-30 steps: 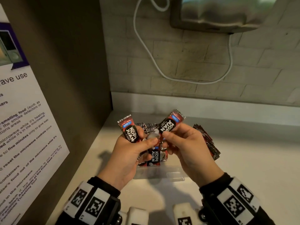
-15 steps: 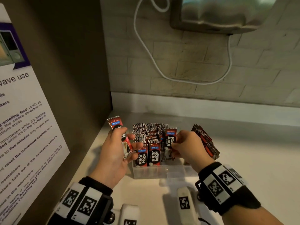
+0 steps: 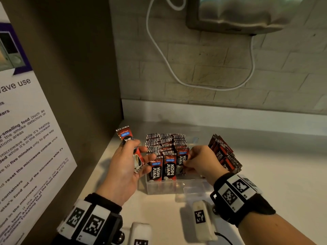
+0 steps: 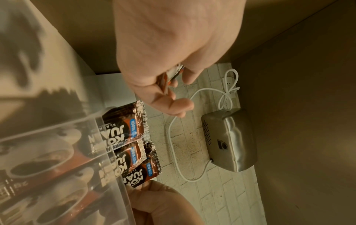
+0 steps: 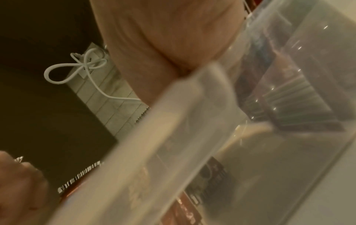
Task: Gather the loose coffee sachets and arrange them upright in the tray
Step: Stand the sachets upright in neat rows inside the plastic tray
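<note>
A clear plastic tray (image 3: 169,189) stands on the white counter, packed with upright red-and-black coffee sachets (image 3: 165,145). My left hand (image 3: 135,156) hovers just left of the tray and grips one sachet (image 3: 126,136) that sticks up past the fingers. My right hand (image 3: 190,160) reaches into the tray's front row and pinches a sachet (image 3: 182,157) standing there. In the left wrist view my left hand (image 4: 173,91) holds its sachet (image 4: 167,80) above the tray wall (image 4: 108,149). The right wrist view shows mostly the blurred tray wall (image 5: 192,121).
A loose stack of sachets (image 3: 224,154) leans on the counter right of the tray. A dark cabinet side with a paper notice (image 3: 24,138) closes in the left. On the brick wall hang a metal appliance (image 3: 240,13) and a white cable (image 3: 177,76).
Both hands came down from in front of the camera. The right hand carried its sachet into the tray's front row. The left hand swung out to the tray's left with its sachet.
</note>
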Motion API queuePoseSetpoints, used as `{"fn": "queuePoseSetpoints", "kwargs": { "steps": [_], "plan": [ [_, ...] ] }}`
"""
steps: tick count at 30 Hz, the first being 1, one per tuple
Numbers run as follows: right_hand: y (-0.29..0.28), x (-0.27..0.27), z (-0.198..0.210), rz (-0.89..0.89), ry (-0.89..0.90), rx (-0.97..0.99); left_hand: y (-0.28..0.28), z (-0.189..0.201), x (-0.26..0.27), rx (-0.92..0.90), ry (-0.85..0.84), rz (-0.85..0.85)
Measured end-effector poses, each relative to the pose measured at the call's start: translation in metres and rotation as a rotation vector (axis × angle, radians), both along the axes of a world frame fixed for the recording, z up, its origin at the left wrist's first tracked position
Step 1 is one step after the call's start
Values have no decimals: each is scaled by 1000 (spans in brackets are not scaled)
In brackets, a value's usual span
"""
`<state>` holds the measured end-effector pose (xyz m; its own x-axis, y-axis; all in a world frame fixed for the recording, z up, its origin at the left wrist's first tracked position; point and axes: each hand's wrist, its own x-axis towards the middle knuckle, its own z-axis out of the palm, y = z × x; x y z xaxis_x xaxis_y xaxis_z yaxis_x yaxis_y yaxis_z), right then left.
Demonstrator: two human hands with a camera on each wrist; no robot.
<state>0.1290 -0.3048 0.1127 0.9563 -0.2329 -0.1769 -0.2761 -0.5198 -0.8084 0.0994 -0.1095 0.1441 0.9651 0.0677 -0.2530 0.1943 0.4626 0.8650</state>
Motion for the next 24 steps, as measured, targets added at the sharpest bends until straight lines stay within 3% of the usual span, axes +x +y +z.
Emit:
{"fn": "queuePoseSetpoints", "kwargs": {
  "steps": [14, 24],
  "plan": [
    [1, 0, 0, 36, 14, -63, -3, 3, -3, 4, 7, 0],
    [-3, -3, 1, 8, -19, -36, -1, 3, -5, -17, -9, -108]
  ]
}}
